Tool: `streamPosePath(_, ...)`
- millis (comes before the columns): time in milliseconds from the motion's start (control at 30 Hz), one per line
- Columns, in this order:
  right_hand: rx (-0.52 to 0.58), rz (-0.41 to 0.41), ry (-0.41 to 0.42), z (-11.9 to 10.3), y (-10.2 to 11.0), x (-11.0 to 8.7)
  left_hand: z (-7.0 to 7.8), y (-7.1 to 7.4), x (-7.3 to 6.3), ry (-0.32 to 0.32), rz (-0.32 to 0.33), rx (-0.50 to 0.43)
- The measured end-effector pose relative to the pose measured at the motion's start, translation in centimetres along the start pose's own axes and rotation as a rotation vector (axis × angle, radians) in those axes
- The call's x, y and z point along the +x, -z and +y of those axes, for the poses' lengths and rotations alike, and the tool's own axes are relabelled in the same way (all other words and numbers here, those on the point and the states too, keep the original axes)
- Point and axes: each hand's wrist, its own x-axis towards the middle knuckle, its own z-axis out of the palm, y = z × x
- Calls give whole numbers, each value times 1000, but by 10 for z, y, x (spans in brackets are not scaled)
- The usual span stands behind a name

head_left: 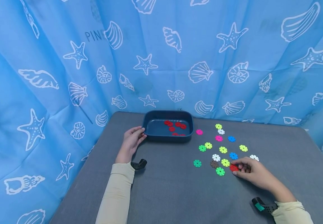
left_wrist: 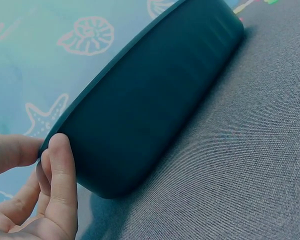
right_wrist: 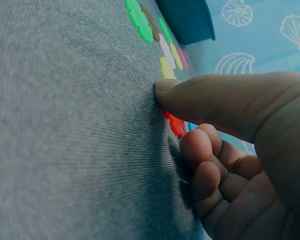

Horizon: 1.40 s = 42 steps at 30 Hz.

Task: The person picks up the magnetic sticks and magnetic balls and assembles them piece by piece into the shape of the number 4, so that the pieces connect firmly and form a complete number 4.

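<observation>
My left hand (head_left: 131, 141) grips the left end of a dark blue rectangular tray (head_left: 167, 138), thumb and fingers pinching its rim. Several red notched discs (head_left: 171, 128) lie inside the tray. On the right side of the table, my right hand (head_left: 252, 171) has its thumb and index finger at opposite edges of a red notched disc (head_left: 234, 168), which sits flat or nearly so on the cloth. In the right wrist view the thumb covers part of that red disc (right_wrist: 177, 126), and the other fingers are curled. A yellow disc (head_left: 225, 162) lies just left of it.
More notched discs are scattered between the tray and my right hand: green (head_left: 220, 171), brown (head_left: 214, 164), white (head_left: 216, 157), blue (head_left: 233, 156), pink (head_left: 219, 138) and further yellow ones. Grey cloth (head_left: 164, 186) covers the table. A blue shell-patterned curtain (head_left: 161, 56) hangs behind it.
</observation>
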Motion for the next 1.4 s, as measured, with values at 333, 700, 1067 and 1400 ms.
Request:
streamPosePath(333,34,-6,-15,0,-1,-1,0,-1,-1,-2,-6,-10)
streamPosePath(700,50,-48,-58,-5,2,0,2,-1,-3,-4,-10,5)
streamPosePath(1067,77,-36,27,-9,0,-2,1,0,-2,6,-9,1)
streamPosePath(1400,52,80,60,-20,-1,6,2,0,-3,10,-12,-4)
